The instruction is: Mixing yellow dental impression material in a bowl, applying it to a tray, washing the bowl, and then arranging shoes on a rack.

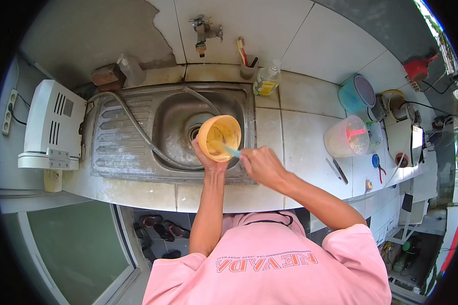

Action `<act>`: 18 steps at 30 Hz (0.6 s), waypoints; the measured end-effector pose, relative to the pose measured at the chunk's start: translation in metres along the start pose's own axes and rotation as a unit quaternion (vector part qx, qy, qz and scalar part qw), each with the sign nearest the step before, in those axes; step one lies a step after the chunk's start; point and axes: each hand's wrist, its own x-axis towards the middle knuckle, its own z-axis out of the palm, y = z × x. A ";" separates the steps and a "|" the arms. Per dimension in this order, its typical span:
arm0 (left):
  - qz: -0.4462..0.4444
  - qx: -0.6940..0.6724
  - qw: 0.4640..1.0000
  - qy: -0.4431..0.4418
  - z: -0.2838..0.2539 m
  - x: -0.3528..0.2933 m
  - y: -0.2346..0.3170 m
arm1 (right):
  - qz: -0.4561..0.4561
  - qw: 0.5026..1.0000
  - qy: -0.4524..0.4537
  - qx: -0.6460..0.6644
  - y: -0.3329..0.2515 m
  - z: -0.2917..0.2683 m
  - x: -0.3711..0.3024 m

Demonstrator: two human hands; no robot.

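Note:
My left hand (208,161) is wrapped round the lower side of an orange-yellow plastic bowl (204,139), holding it tilted above the sink (170,119). Inside the bowl, yellowish smears or residue coat the wall. My right hand (263,165) grips a light-blue handled utensil (232,151), whose far end reaches into the bowl. What kind of head it has is too blurred to tell. A grey hose (132,122) curves across the steel drainboard into the basin, passing beneath the bowl.
A tap (202,38) sticks out of the wall. Behind the sink stand a soap bottle (267,79), a toothbrush cup (248,71) and a brick (108,77). A white appliance (54,127) is at left. Rightward are a pink tub (341,140), a blue container (356,95) and pliers (377,165).

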 end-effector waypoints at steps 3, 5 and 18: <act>0.030 0.021 0.997 0.068 0.000 -0.015 -0.013 | 0.034 0.992 0.049 -0.109 0.001 -0.007 -0.001; 0.015 -0.042 0.996 0.078 0.004 -0.013 -0.013 | -0.098 0.993 0.044 -0.041 -0.012 0.006 -0.008; -0.036 -0.037 0.997 0.054 0.019 -0.027 0.010 | -0.212 0.941 -0.019 -0.263 -0.003 -0.046 0.024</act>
